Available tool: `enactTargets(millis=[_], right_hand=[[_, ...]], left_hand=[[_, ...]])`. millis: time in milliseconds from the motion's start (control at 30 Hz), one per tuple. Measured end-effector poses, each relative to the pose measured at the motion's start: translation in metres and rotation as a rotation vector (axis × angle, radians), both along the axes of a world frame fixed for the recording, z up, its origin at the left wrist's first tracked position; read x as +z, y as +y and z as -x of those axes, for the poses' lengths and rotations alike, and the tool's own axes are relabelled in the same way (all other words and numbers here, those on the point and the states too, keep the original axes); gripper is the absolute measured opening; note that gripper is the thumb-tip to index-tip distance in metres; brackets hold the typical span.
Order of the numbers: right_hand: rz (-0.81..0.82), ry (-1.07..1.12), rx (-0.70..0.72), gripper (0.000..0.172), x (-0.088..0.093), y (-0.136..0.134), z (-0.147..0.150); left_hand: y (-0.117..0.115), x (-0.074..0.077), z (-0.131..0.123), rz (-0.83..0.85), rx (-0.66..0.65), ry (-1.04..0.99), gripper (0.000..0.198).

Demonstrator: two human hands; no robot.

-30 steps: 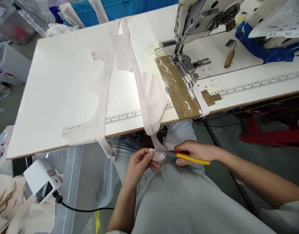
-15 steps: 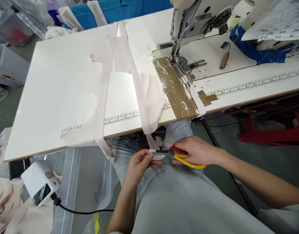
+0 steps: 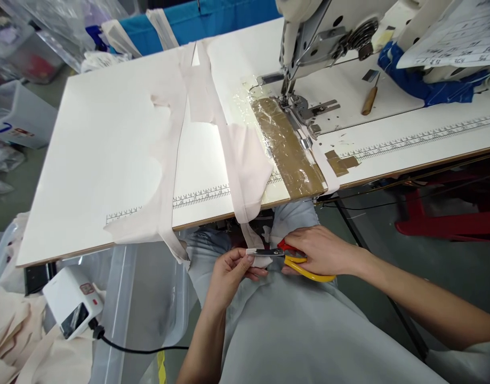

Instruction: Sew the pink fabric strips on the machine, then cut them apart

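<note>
Over my lap, my left hand [image 3: 231, 269] pinches the end of a pale pink fabric strip [image 3: 262, 262] between thumb and fingers. My right hand [image 3: 314, 248] grips scissors [image 3: 304, 266] with one red and one yellow handle. Their dark blades point left and lie along the strip by my left fingertips. Pale pink cut fabric [image 3: 248, 165] drapes over the table's front edge above my hands, and its band hangs down towards my lap. A second pale piece [image 3: 168, 176] hangs over the edge further left.
The sewing machine [image 3: 308, 42] stands on the white table [image 3: 88, 144], with a wooden-handled awl [image 3: 370, 100] beside it. A clear plastic bin [image 3: 120, 304] is below left, near a white device [image 3: 72, 304] with a black cable. A red stool [image 3: 448, 216] stands at the right.
The view has shifted slightly, so the table and bin appear a little further right and lower. The scissor blades look nearly closed in both frames; both hands keep their holds.
</note>
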State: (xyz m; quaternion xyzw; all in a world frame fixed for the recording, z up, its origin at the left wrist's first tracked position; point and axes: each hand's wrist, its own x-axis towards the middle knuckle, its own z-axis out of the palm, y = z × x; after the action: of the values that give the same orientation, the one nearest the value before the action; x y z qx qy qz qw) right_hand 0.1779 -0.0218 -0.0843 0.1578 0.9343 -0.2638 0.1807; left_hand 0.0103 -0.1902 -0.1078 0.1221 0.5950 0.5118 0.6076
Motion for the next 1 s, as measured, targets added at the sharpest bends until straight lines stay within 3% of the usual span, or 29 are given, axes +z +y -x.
enactTargets(millis=[300,533,633,700,767,867,933,1000], right_hand=[[0.125,0.061,-0.085,0.044,-0.010,-0.002,-0.002],[0.514,0.455,-0.354,0.038,-0.023,-0.019,0.004],[0.595,0.564,-0.404,0.033,-0.028,-0.031,0.011],[0.579,0.604,-0.417,0.028,-0.028,-0.037,0.012],[0.560,0.604,-0.427,0.026,-0.025,-0.040,0.007],[0.588,0.564,-0.477,0.027,-0.016,-0.043,-0.007],[0.621,0.545,-0.525,0.029,-0.009,-0.046,-0.019],[0.607,0.550,-0.582,0.031,-0.005,-0.047,-0.033]], left_hand=[[-0.003,0.002,-0.001,0.008,-0.007,0.009,0.043],[0.006,0.006,-0.015,-0.064,-0.045,-0.006,0.051],[0.005,0.018,-0.014,-0.109,-0.170,0.033,0.047],[0.010,0.037,-0.001,-0.111,-0.298,0.208,0.038],[0.028,0.063,0.024,-0.126,-0.322,0.515,0.030],[0.085,0.097,0.070,-0.204,-0.146,1.032,0.019],[0.133,0.109,0.097,-0.179,-0.117,1.313,0.009],[0.175,0.110,0.115,0.003,-0.144,1.461,0.012]])
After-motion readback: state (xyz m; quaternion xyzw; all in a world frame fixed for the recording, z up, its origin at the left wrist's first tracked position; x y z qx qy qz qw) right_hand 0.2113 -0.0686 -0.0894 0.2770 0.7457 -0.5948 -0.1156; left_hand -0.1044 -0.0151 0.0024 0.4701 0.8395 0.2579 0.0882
